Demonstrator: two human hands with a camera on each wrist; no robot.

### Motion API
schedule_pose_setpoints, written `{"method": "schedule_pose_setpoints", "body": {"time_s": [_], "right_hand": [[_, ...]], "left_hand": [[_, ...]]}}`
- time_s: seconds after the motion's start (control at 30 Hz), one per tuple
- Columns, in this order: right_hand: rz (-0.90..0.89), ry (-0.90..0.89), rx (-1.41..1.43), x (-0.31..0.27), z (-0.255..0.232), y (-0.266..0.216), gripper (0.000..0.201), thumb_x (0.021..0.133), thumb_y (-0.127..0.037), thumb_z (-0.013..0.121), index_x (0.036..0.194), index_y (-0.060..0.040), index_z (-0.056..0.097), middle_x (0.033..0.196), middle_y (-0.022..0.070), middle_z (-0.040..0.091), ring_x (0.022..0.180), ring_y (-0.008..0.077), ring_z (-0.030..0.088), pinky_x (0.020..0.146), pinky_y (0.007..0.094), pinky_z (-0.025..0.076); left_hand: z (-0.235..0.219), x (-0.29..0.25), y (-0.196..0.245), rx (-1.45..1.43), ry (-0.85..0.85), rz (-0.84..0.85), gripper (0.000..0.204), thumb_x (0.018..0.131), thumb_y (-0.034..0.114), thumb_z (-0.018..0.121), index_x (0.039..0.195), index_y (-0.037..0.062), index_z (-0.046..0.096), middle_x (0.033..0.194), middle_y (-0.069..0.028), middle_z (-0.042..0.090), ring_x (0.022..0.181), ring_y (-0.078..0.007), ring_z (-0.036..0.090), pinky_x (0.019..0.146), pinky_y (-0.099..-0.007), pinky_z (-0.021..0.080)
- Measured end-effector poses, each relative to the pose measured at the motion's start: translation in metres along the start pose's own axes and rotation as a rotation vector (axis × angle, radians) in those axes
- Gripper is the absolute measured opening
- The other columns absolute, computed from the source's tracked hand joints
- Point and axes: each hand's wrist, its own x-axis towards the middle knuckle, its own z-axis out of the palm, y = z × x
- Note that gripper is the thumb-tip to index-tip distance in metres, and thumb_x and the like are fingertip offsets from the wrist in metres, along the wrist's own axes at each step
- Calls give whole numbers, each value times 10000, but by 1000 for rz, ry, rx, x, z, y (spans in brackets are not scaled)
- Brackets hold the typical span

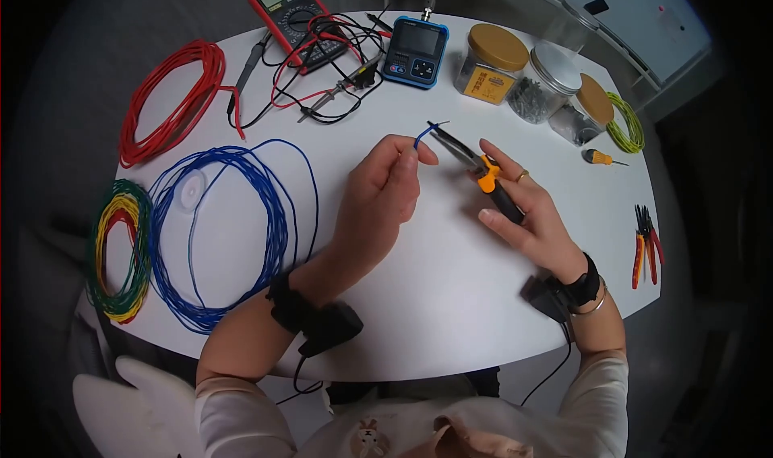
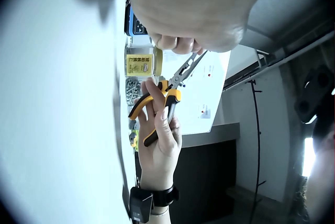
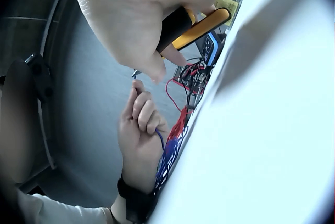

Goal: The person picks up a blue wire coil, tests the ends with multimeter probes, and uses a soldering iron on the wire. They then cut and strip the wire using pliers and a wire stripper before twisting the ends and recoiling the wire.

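Thumb and fingers of the left hand (image 1: 386,186) pinch a blue wire (image 1: 422,136), whose bare end sticks out above them. Orange-and-black long-nose pliers (image 1: 489,176) lie in the right hand (image 1: 527,212), its fingers and thumb around the handles. The plier tips are at the wire's end in the head view; whether they clamp it I cannot tell. In the left wrist view the handles of the pliers (image 2: 174,96) stand spread in the right hand (image 2: 159,150). From the right wrist, the left hand (image 3: 140,124) shows with fingers curled, blue wire passing below them.
Blue (image 1: 278,216), red (image 1: 173,103) and multicoloured (image 1: 101,248) wire coils lie at left. A multimeter (image 1: 294,19), test leads and a blue-edged device (image 1: 415,51) stand behind. Jars (image 1: 543,83), a green coil (image 1: 626,124), a small screwdriver (image 1: 600,157) and more hand tools (image 1: 646,248) are at right.
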Motion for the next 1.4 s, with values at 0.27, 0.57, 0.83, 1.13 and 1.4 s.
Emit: {"method": "schedule_pose_setpoints", "body": {"time_s": [0.27, 0.57, 0.83, 1.13, 1.4], "right_hand": [[-58, -15, -100, -6, 4, -14, 316, 818, -196, 645, 1045, 21, 602, 1236, 241, 469, 1079, 337, 502, 930, 360, 388], [-86, 45, -12, -4, 7, -11, 294, 828, -202, 628, 1022, 18, 612, 1168, 217, 506, 1060, 325, 512, 913, 349, 394], [-77, 23, -138, -8, 7, -16, 295, 819, -194, 636, 1005, 33, 605, 1188, 222, 489, 1060, 330, 498, 905, 359, 400], [-166, 113, -179, -5, 7, -10, 330, 801, -172, 657, 999, 80, 580, 1228, 236, 468, 1074, 342, 484, 921, 374, 394], [-147, 108, -275, -9, 9, -8, 337, 802, -202, 663, 981, 67, 568, 1116, 229, 507, 960, 333, 543, 822, 349, 450]], "left_hand": [[1, -4, -5, 85, -100, 48, 248, 984, 253, 380, 963, 58, 531, 556, 88, 309, 482, 5, 258, 434, -172, 221], [1, -4, -8, 46, -100, 91, 258, 985, 251, 379, 1009, 47, 536, 562, 93, 293, 482, 7, 243, 433, -170, 207], [0, -5, -6, 36, -105, 66, 262, 985, 253, 379, 1016, 47, 537, 573, 90, 300, 487, 7, 247, 435, -169, 207], [3, -6, -4, 62, -99, 55, 292, 993, 274, 369, 1038, 23, 512, 591, 68, 305, 464, -1, 247, 421, -169, 208], [1, -4, -3, 71, -66, 48, 279, 988, 261, 379, 1001, 45, 554, 545, 86, 317, 464, 6, 258, 425, -173, 221]]}}
